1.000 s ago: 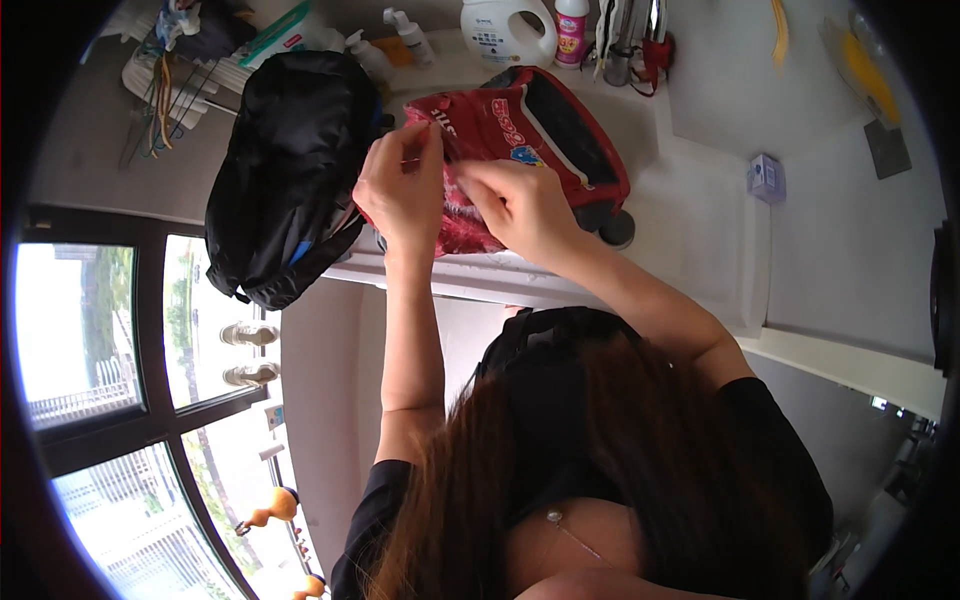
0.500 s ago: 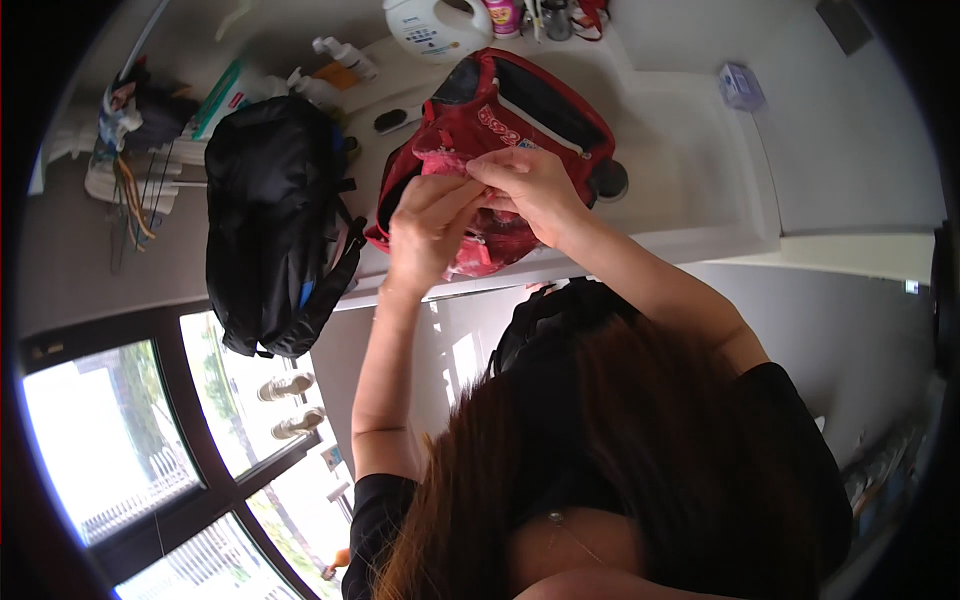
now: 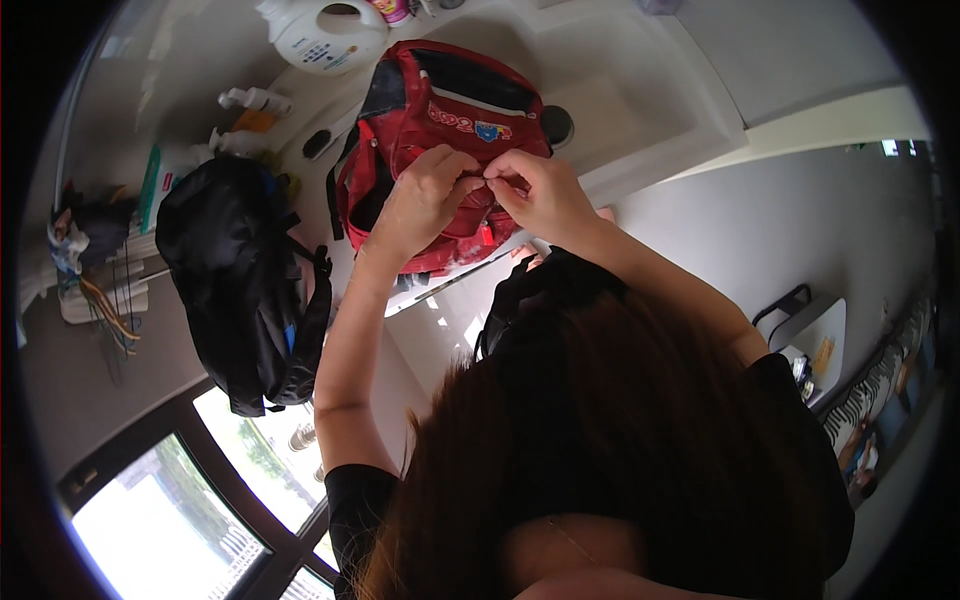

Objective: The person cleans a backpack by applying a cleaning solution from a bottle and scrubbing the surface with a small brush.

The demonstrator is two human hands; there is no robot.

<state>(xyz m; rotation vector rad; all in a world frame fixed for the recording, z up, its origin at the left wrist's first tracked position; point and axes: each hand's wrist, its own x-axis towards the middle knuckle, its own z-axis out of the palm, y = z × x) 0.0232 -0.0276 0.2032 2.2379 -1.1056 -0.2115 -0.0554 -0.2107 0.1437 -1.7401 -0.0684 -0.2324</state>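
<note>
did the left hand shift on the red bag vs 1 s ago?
Yes. The left hand has moved right across the red bag, away from the black bag, and now meets the right hand at its front.

A red backpack (image 3: 440, 150) with black trim lies flat on the white desk (image 3: 640, 90), its front pocket facing up.

The person wears a black top (image 3: 640, 420) with short sleeves (image 3: 355, 495) that end above the elbows. Both forearms are bare, with no watch or rings visible. Long reddish-brown hair (image 3: 470, 500) hangs over the chest.
</note>
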